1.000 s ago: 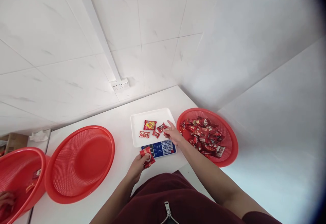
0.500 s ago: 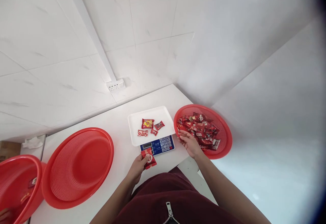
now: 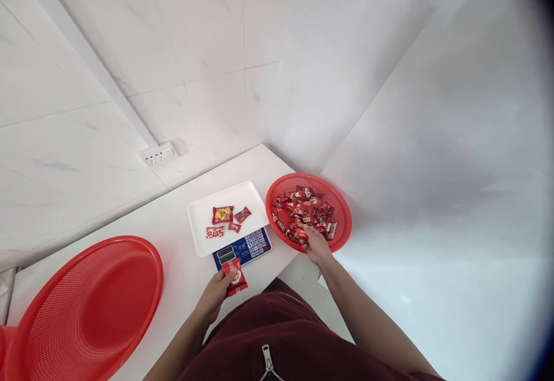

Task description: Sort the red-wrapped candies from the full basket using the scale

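Observation:
My left hand point(image 3: 213, 295) is closed on a red wrapped snack packet point(image 3: 235, 277), in front of the blue keypad of a scale point(image 3: 249, 249). A white tray point(image 3: 202, 243) on the scale bears several small wrapped sweets, among them a red and yellow packet point(image 3: 223, 215). At the near edge of a red mesh basket point(image 3: 345, 219), my right hand point(image 3: 315, 245) pinches a small red wrapped candy point(image 3: 302, 232). Several red wrapped sweets point(image 3: 308, 208) lie piled inside that basket.
A large red basket point(image 3: 156, 265) stands on the white table point(image 3: 242, 164) at the left. Part of another red basket point(image 3: 3, 340) shows at the left edge. A wall socket point(image 3: 158, 154) sits above the table by the tiled wall.
My right hand has closed on a small red candy at the basket's near edge. My left hand still holds its packet. The view has shifted to the right.

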Available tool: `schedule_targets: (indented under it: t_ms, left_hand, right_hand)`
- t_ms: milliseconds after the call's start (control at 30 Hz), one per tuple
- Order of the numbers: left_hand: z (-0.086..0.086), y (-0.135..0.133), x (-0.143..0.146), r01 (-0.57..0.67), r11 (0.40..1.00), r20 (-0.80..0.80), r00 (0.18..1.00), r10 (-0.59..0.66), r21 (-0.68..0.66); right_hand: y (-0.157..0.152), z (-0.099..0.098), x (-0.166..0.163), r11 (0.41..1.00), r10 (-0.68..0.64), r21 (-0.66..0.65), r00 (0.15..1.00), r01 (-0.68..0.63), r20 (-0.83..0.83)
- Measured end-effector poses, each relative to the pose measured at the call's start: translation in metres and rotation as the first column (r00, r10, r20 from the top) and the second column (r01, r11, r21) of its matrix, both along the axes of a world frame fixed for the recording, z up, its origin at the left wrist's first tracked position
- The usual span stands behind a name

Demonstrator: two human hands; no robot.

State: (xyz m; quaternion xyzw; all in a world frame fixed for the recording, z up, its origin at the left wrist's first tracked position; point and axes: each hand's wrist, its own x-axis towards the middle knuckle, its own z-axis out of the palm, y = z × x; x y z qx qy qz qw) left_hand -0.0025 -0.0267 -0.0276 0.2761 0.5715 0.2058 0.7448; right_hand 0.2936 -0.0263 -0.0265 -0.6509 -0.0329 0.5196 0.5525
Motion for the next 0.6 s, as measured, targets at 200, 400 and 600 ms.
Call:
schedule_targets:
  t_ms: [200, 400, 600]
  left_hand:
    - [0.012, -0.003, 0.029, -0.061, 0.997, 0.013, 0.998, 0.06, 0.045]
    - [0.015, -0.009, 0.049, -0.14, 0.984, -0.021, 0.989, 0.143, 0.106]
    - [0.021, -0.026, 0.055, -0.267, 0.959, -0.027, 0.962, 0.271, 0.095]
  right_hand:
    - [0.02, 0.009, 0.006, 0.984, 0.16, 0.09, 0.984, -0.153, -0.076]
    - [0.041, -0.004, -0.023, 0.849, 0.527, 0.136, 0.834, -0.51, -0.161]
    - [0.074, -0.013, -0.059, 0.69, 0.722, 0.2, 0.68, -0.695, -0.128]
